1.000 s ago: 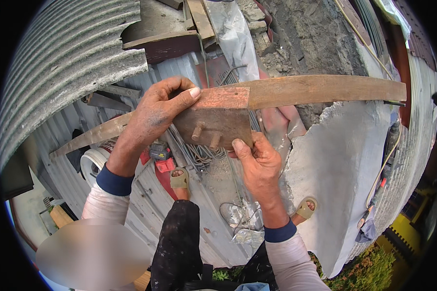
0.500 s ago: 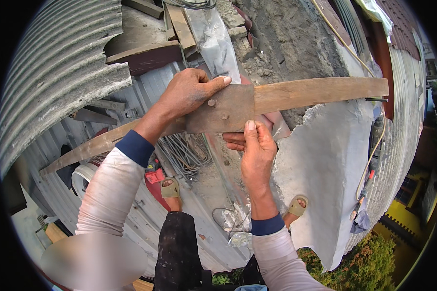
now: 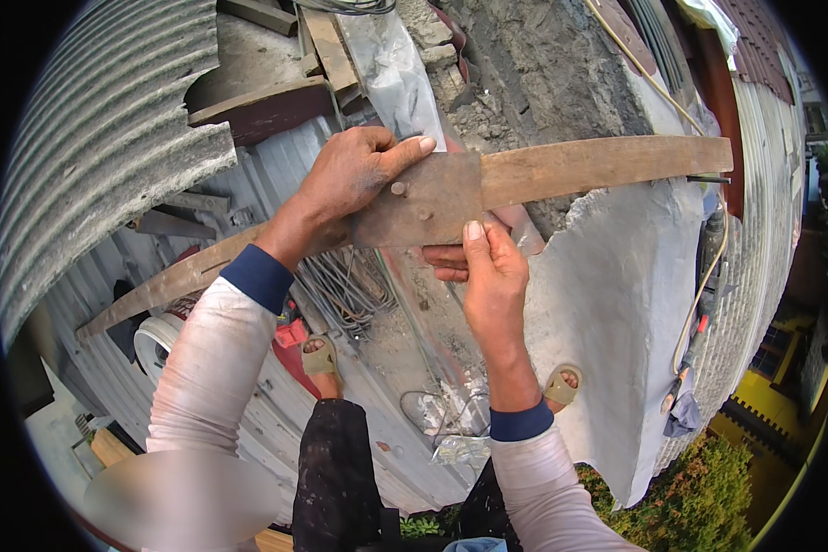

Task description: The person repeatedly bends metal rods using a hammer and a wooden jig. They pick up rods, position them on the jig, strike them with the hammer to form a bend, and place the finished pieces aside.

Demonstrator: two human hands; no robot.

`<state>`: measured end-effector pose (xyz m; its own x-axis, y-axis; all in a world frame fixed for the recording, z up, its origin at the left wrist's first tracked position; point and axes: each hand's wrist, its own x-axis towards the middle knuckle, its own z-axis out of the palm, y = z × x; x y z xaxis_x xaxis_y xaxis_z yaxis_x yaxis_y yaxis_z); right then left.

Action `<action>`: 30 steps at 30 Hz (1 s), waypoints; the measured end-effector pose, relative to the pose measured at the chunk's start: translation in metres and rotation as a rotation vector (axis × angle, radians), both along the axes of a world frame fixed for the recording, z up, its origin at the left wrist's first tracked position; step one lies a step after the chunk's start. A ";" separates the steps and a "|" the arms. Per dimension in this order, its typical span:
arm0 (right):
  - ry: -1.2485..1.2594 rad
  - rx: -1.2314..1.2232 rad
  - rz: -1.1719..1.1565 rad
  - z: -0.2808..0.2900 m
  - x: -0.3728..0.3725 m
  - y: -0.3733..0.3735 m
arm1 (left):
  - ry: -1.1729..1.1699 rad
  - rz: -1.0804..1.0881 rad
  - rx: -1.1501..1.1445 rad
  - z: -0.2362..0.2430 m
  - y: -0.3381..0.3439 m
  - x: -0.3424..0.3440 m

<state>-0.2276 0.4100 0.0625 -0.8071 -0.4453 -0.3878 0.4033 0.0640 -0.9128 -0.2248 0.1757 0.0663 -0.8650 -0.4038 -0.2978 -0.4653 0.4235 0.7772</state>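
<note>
A long, slightly bowed wooden plank (image 3: 605,167) lies level with my hands, stretching out to both sides. At its middle is a squarish dark wooden block (image 3: 446,202) with two short round pegs (image 3: 397,189) standing out of its face. My left hand (image 3: 359,179) is closed on the block's upper left edge, thumb on top. My right hand (image 3: 494,281) pinches the lower right edge, thumb in front and some fingertips showing beneath. The underside of the block is hidden.
Corrugated sheets (image 3: 110,101) are at left, metal roofing (image 3: 340,432) under my sandalled feet, a coil of rods or cables (image 3: 345,290) below the plank. Rough cement (image 3: 543,83), a broken pale slab (image 3: 616,304) and a hand tool (image 3: 685,363) are at right. Foliage (image 3: 690,488) shows past the edge.
Since a second ago the block has turned so its pegged face points more at me. Both my hands have risen in the picture. Over the last half second little has moved.
</note>
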 end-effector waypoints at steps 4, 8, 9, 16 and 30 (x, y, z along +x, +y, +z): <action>-0.004 0.021 -0.004 0.003 -0.001 -0.004 | -0.009 -0.039 -0.019 0.003 0.000 0.001; 0.049 0.135 -0.011 0.009 -0.003 0.000 | 0.020 -0.025 -0.055 0.001 -0.002 0.003; 0.085 0.174 -0.007 0.012 -0.005 0.004 | 0.017 -0.007 -0.062 -0.001 -0.003 0.004; 1.411 0.612 0.303 0.048 -0.053 0.023 | 0.827 0.420 -0.511 -0.001 0.021 0.056; 1.158 0.821 0.358 0.016 -0.151 -0.029 | -0.242 0.641 0.109 -0.285 0.079 0.326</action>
<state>-0.3783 0.3812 0.0786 -0.7337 -0.6630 0.1488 -0.6635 0.6518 -0.3674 0.1012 0.2552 -0.2184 -0.3699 -0.7697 -0.5203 -0.7633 -0.0674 0.6425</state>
